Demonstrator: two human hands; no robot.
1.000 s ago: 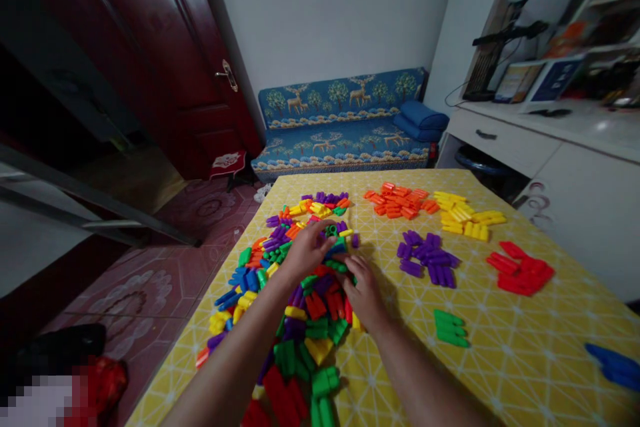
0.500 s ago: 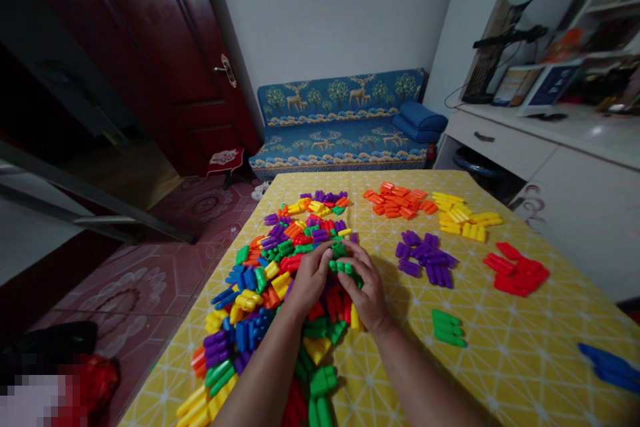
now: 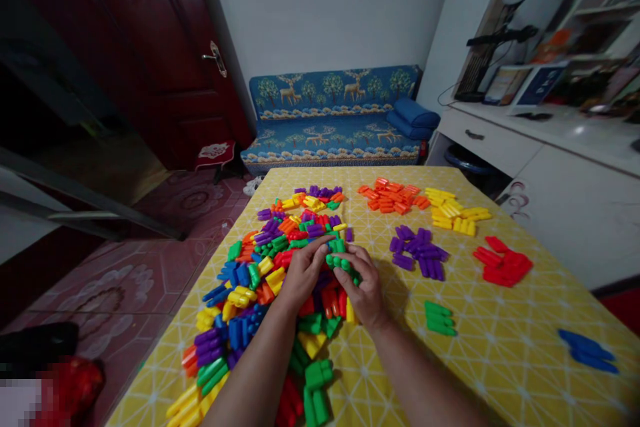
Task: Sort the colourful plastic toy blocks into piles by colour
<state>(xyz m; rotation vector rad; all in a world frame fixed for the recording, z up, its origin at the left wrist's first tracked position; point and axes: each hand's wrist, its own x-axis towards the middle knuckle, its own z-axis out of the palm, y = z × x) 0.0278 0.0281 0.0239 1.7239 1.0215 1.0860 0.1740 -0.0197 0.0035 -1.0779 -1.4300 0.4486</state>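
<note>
Both hands are together over the right edge of a mixed heap of plastic building blocks (image 3: 243, 297). My left hand (image 3: 305, 270) pinches a green block (image 3: 339, 245) between thumb and fingers. Just below it, my right hand (image 3: 367, 283) is closed round another green block (image 3: 341, 263), its knobbed end pointing left. The two green blocks are close together; whether they touch I cannot tell. Red blocks (image 3: 331, 301) and green blocks (image 3: 311, 323) lie under the hands.
Colour groups lie on the yellow tablecloth (image 3: 380, 373): orange blocks (image 3: 390, 196), yellow blocks (image 3: 455, 210), purple blocks (image 3: 420, 250), red blocks (image 3: 505, 263), a green block (image 3: 440, 318) and blue blocks (image 3: 587, 350). Beyond the table stands a blue sofa (image 3: 330, 127); a white cabinet (image 3: 560, 193) is at right.
The green block in my left hand has turned and stands more upright. The whole view has shifted slightly, so everything sits a little further left and higher.
</note>
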